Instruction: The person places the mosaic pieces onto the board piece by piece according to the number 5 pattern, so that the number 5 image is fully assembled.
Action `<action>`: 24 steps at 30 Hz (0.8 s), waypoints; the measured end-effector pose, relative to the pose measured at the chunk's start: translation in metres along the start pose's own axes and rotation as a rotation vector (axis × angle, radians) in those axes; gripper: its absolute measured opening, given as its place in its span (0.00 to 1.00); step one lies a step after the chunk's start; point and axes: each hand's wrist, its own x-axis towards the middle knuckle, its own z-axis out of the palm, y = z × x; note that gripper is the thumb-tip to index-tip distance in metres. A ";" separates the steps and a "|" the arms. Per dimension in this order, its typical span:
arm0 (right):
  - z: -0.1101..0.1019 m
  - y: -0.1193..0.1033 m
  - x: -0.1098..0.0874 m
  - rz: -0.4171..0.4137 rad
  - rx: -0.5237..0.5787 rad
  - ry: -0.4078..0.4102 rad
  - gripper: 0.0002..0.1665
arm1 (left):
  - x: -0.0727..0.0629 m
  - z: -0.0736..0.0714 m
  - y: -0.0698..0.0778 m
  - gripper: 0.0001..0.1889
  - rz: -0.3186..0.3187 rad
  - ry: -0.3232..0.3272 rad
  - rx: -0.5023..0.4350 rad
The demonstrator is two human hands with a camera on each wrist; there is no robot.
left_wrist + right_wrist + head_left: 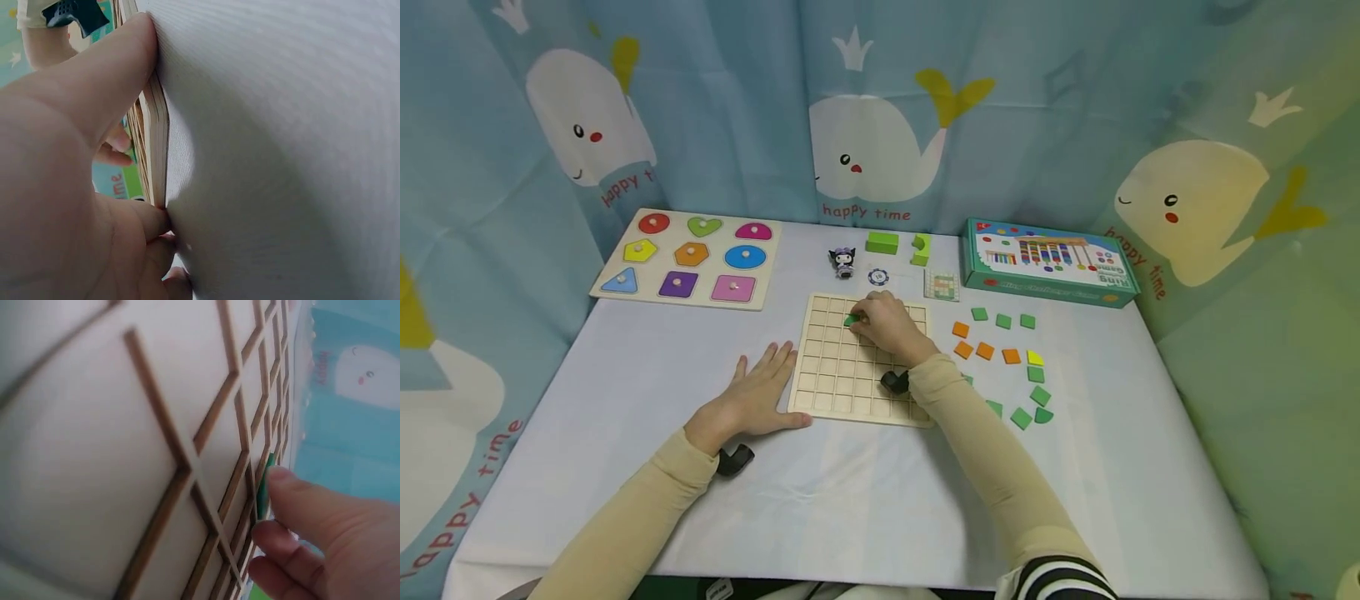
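A wooden grid board (835,377) lies on the white table. My right hand (889,323) reaches over its upper part and pinches a green tile (851,320) between thumb and fingers. In the right wrist view the tile (263,494) stands on edge at the grid ridges, partly covered by the fingertips. My left hand (751,402) lies spread with straight fingers at the board's left side. Seen from the left wrist, its thumb and fingertips touch the edge of the board (156,137).
Green tiles (1003,321), orange tiles (985,351) and a yellow tile (1035,358) lie right of the board. Behind it stand a small figurine (843,262), a round chip (877,277), a pattern card (942,286) and green blocks (882,242). A shape puzzle (711,267) and game box (1049,262) flank them.
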 end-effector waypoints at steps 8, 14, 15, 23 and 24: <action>-0.025 0.025 -0.036 -0.083 0.081 0.126 0.14 | 0.000 0.002 -0.002 0.60 0.011 0.012 -0.008; -0.048 0.074 -0.071 0.022 0.097 0.203 0.14 | -0.001 0.001 -0.003 0.60 0.013 0.017 -0.017; -0.051 0.082 -0.076 0.051 0.089 0.208 0.14 | -0.001 0.001 -0.004 0.60 0.014 0.018 -0.016; -0.055 0.125 -0.105 0.220 0.061 0.125 0.14 | -0.001 0.001 -0.003 0.60 0.016 0.014 -0.022; -0.054 0.127 -0.107 0.226 0.067 0.114 0.14 | 0.000 0.001 -0.003 0.59 0.017 0.015 -0.025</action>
